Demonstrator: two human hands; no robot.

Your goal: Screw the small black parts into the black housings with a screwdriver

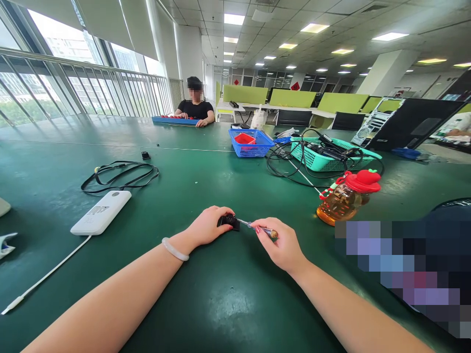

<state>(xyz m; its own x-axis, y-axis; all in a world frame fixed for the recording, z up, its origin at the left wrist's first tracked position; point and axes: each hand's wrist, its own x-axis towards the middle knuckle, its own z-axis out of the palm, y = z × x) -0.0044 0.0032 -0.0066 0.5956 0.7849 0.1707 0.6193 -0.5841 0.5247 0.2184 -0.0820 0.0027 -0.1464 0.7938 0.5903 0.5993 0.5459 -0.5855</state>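
Observation:
In the middle of the green table my left hand (206,226) is closed around a small black part (234,225), its thumb and fingers pinching it down at the tabletop. The part's exact kind is too small to tell, and the fingers cover some of it. From the right, my right hand (285,247) grips a slim screwdriver (272,232) with a thin metal shaft and a see-through handle. Its tip touches or nearly touches the right side of the black part. The screwdriver lies almost level, tilted slightly down toward my right hand.
To the left lie a white power bank (101,212) with a white cable and a looped black cable (121,184). On the right stand an amber-filled bottle (340,201), a teal basket (312,158) of cables and a blue basket (250,147). Across sits a person (196,108) by a blue tray (172,120).

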